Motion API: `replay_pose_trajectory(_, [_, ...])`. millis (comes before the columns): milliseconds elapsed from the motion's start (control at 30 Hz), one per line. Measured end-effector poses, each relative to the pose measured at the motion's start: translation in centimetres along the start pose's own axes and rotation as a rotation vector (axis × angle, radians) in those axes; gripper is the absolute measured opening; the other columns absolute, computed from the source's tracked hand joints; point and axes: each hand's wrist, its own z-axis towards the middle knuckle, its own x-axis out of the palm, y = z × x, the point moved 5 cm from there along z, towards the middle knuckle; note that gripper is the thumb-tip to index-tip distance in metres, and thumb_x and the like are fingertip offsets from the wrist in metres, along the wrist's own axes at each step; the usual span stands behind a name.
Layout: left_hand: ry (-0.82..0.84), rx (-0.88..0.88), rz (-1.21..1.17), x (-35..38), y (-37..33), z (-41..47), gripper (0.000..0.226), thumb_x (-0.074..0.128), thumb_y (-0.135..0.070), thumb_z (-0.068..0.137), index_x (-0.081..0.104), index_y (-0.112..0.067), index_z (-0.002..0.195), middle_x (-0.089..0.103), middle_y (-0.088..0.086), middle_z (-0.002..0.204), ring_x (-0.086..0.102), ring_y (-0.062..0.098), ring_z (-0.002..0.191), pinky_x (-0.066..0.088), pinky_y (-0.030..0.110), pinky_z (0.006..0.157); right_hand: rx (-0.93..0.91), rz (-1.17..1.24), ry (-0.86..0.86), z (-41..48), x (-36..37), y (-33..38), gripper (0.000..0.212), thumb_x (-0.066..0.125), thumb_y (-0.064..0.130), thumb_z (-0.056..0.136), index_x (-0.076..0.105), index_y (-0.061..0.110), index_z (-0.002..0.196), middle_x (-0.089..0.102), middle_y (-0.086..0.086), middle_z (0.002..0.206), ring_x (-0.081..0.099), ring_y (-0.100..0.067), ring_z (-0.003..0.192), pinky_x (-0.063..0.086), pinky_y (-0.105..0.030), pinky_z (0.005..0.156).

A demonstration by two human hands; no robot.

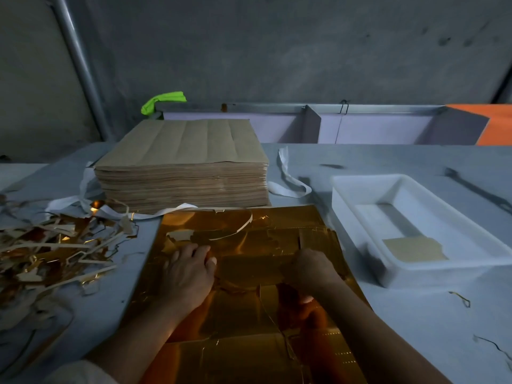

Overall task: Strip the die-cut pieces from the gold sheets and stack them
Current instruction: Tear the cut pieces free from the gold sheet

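Far left of the gold sheet (243, 322) a scrap pile (41, 253) of gold and tan offcuts spreads over the grey table (415, 314). A white strap (83, 189) trails from the pile towards the sheet's far left corner. Just behind the sheet stands a thick stack (182, 167) of brown sheets, and behind that lies a green cloth (163, 102).

The sheet lies flat at the near middle of the table. It is shiny and amber and is scored with cut lines. A curled waste strip (243, 225) arcs over its far part.

The left hand (191, 273) rests on the sheet's left half. Its fingers are bent, and the thumb and forefinger pinch the left edge of a darker die-cut piece (252, 268). The right hand (313, 270) sits at that piece's right end with its fingers curled down. I cannot tell whether it grips.

Just right of the sheet is a white tray (360, 195) holding one tan cut-out (412, 249). Farther right a dark bar (476, 189) lies on the table. Beyond it, far right, is an orange surface (490, 123).
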Motion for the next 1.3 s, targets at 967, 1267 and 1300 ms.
replay_pose_trajectory(967, [-0.143,0.055,0.047,1.3,0.8,0.3,0.041,0.025,-0.044,0.102,0.042,-0.036,0.139,0.044,-0.007,0.138,0.038,0.012,0.128,0.029,0.035,0.107,0.066,0.12,0.042,1.3,1.0,2.2,0.03,0.05,0.032,0.101,0.055,0.014,0.078,0.061,-0.001,0.067,0.056,-0.008,0.054,0.041,-0.02,0.052])
replay_pose_trajectory(1267, [-0.162,0.072,0.063,1.1,0.7,0.3,0.041,0.026,-0.043,0.102,0.045,-0.034,0.137,0.046,-0.005,0.137,0.04,0.014,0.128,0.031,0.036,0.108,0.156,0.41,0.166,0.5,0.8,2.3,0.027,0.051,0.029,0.1,0.056,0.012,0.08,0.053,-0.001,0.063,0.045,-0.01,0.05,0.035,-0.021,0.046])
replay_pose_trajectory(1300, [-0.163,0.074,0.063,1.1,0.7,0.3,0.041,0.027,-0.043,0.102,0.045,-0.033,0.138,0.046,-0.005,0.137,0.04,0.014,0.128,0.031,0.036,0.108,0.159,0.438,0.176,0.3,0.8,2.4,0.026,0.052,0.029,0.1,0.056,0.012,0.081,0.053,-0.001,0.064,0.045,-0.011,0.051,0.035,-0.021,0.046])
